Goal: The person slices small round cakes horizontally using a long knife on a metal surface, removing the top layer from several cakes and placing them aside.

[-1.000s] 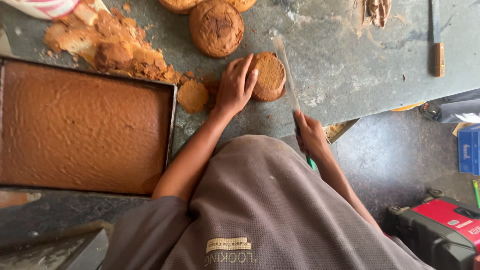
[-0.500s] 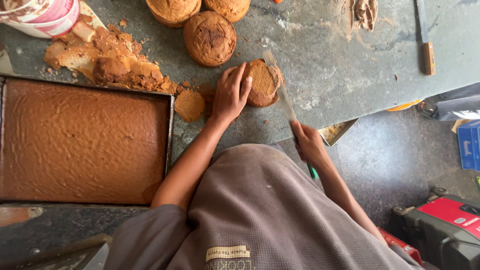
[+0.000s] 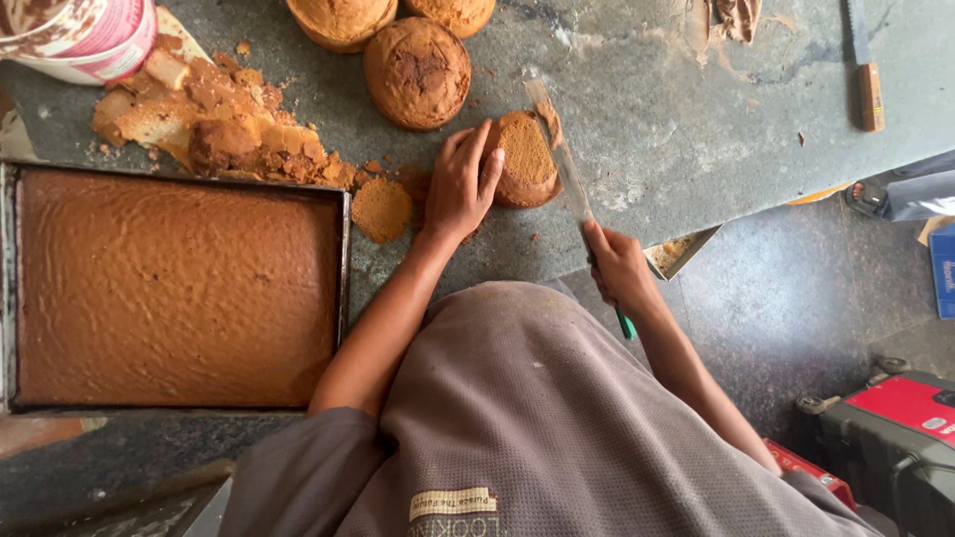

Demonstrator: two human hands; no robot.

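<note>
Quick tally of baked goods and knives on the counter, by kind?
Round cakes: 4, one under the left hand, three others
Sheet cake in tray: 1
Knives: 2, one in the right hand, one lying apart
Total: 7

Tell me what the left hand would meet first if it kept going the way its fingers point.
The left hand already rests on the small round cake; straight on, it likely reaches the larger round cake.
</note>
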